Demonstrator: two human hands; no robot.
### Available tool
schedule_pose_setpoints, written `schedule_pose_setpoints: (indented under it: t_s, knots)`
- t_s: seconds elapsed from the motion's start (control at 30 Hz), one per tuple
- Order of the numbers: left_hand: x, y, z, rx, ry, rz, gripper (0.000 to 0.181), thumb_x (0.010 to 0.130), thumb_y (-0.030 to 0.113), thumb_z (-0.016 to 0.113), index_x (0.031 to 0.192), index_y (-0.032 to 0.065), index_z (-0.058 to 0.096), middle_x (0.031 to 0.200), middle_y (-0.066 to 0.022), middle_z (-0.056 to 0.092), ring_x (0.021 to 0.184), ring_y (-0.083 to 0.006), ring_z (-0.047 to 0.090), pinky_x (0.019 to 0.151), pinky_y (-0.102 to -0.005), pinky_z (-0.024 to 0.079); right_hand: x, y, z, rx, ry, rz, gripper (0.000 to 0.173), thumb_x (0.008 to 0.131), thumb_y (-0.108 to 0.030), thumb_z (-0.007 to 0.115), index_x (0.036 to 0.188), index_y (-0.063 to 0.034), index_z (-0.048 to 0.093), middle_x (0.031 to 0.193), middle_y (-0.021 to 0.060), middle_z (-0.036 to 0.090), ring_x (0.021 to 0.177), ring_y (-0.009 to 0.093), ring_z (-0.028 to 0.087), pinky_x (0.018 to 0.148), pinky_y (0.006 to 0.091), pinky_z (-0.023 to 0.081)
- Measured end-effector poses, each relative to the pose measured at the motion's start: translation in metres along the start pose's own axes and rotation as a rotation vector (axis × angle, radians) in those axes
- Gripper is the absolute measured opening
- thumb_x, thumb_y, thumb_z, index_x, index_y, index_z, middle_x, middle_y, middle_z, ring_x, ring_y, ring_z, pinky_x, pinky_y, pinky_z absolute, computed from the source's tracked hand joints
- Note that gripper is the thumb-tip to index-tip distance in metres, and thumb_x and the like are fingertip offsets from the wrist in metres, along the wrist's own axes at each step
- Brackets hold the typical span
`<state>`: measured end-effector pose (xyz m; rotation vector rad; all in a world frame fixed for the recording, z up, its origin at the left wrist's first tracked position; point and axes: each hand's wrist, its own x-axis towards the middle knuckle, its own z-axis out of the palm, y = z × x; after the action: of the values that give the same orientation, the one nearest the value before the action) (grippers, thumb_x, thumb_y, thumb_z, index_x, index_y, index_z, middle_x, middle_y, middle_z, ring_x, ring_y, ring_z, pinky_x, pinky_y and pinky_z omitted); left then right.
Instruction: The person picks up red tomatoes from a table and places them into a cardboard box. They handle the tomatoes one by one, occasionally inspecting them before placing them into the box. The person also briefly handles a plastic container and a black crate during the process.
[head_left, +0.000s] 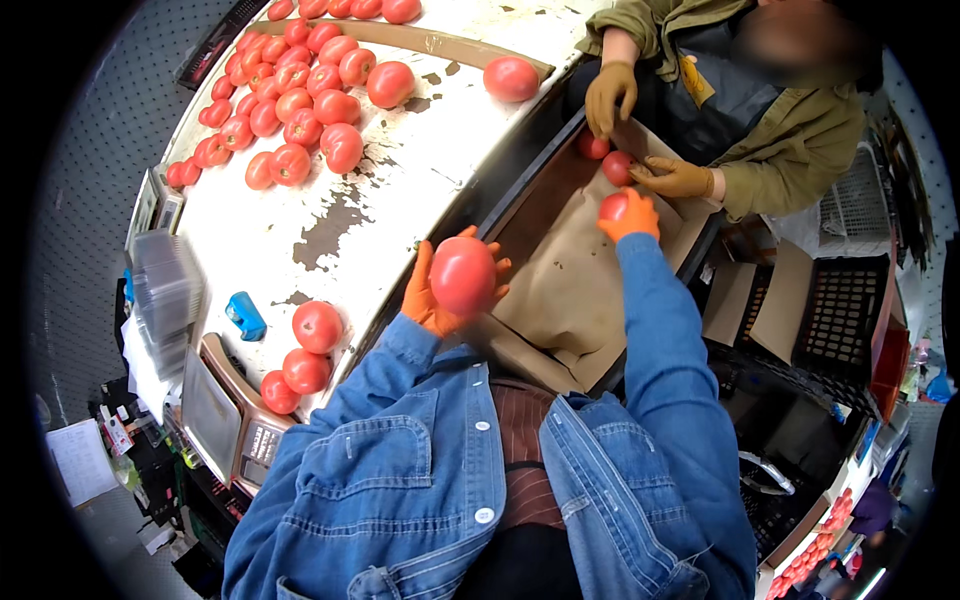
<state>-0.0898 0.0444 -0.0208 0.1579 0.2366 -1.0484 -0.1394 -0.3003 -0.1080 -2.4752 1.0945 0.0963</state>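
My left hand, in an orange glove, holds a large tomato above the table's edge. In another orange glove, my right hand grips a smaller tomato inside a paper-lined box. Close to it, two tomatoes lie at the box's far end, where a co-worker's brown-gloved hands reach in. Many tomatoes are spread over the worn white table. Several more lie near the table's front edge, and a single tomato rests by a cardboard strip.
A blue tape dispenser, stacked clear plastic containers and a scale stand at the left. The co-worker is beyond the box. Black plastic crates with cardboard are at the right.
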Motion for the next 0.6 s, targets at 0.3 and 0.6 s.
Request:
schedule_pose_setpoints:
  t_s: [0.3, 0.6]
  knots:
    - [0.003, 0.041, 0.044, 1.175, -0.153, 0.276, 0.122, 0.054, 0.012, 0.091, 0.150, 0.0137, 0.017, 0.138, -0.0115, 0.041, 0.126, -0.0280, 0.045, 0.100, -0.0419, 0.044, -0.171, -0.020, 0.034, -0.082, -0.177, -0.187, 0.081, 0.059, -0.025, 0.080, 0.133, -0.0240, 0.047, 0.134, 0.0106, 0.042, 0.124, 0.036, 0.040, 0.100, 0.0482, 0.042]
    - [0.012, 0.040, 0.071, 1.277, -0.155, 0.428, 0.098, 0.055, 0.013, 0.087, 0.138, 0.0044, 0.036, 0.125, -0.0130, 0.049, 0.116, -0.0214, 0.050, 0.099, -0.0337, 0.043, -0.179, -0.029, 0.050, -0.001, -0.092, -0.081, 0.088, 0.058, -0.027, 0.083, 0.137, -0.0237, 0.045, 0.143, 0.0085, 0.037, 0.131, 0.033, 0.033, 0.104, 0.0486, 0.037]
